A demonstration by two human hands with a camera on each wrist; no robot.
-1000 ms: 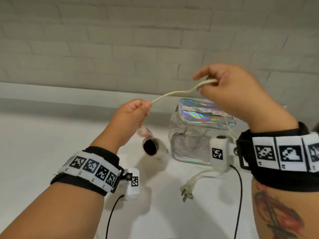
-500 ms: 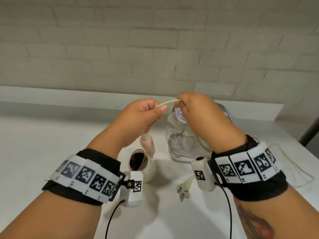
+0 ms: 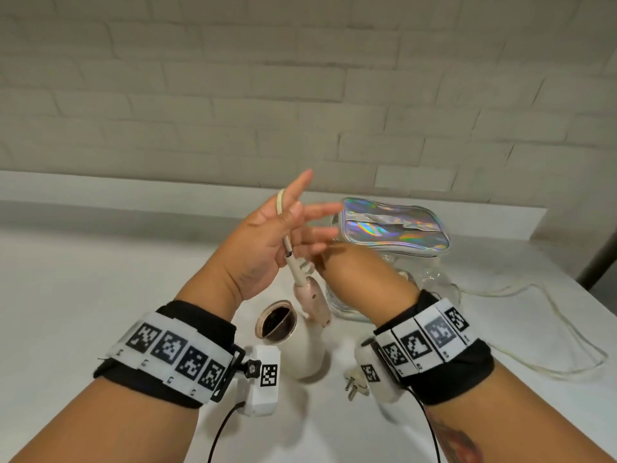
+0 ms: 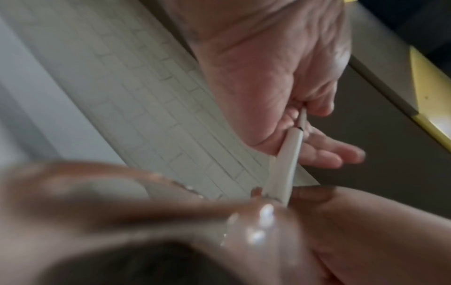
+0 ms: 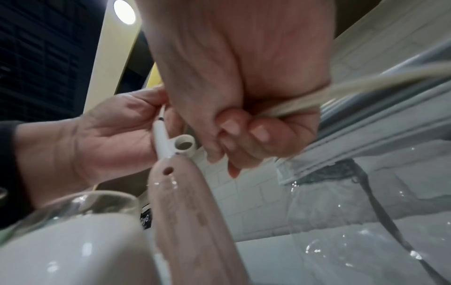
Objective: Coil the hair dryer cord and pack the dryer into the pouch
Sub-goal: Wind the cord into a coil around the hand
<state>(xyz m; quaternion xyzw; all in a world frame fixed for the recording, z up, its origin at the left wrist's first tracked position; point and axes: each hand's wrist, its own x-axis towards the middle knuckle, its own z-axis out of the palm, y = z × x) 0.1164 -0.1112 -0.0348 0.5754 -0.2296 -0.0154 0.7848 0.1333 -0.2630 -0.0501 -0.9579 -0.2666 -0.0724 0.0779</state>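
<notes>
The hair dryer (image 3: pixel 307 349) stands on the white counter, barrel mouth toward me, pink handle (image 3: pixel 314 300) pointing up. Its cream cord (image 3: pixel 283 208) rises from the handle tip. My left hand (image 3: pixel 280 242) pinches the cord between thumb and palm, with the fingers spread straight. Just right of the handle tip and partly hidden behind the left hand, my right hand (image 3: pixel 334 262) is held low. In the right wrist view its fingers (image 5: pixel 244 125) curl round the cord (image 5: pixel 341 88). The pouch (image 3: pixel 394 225), iridescent on top with clear sides, stands behind the hands.
The plug (image 3: pixel 354 382) lies on the counter beside my right wrist. Slack cord (image 3: pixel 567 329) loops over the counter on the right. A brick wall and a low ledge close off the back. A dark leg (image 3: pixel 597 262) stands at the far right.
The cord was stretched high between both fists. Now my left hand has turned palm-in with its fingers spread, and my right hand has dropped down beside the handle tip.
</notes>
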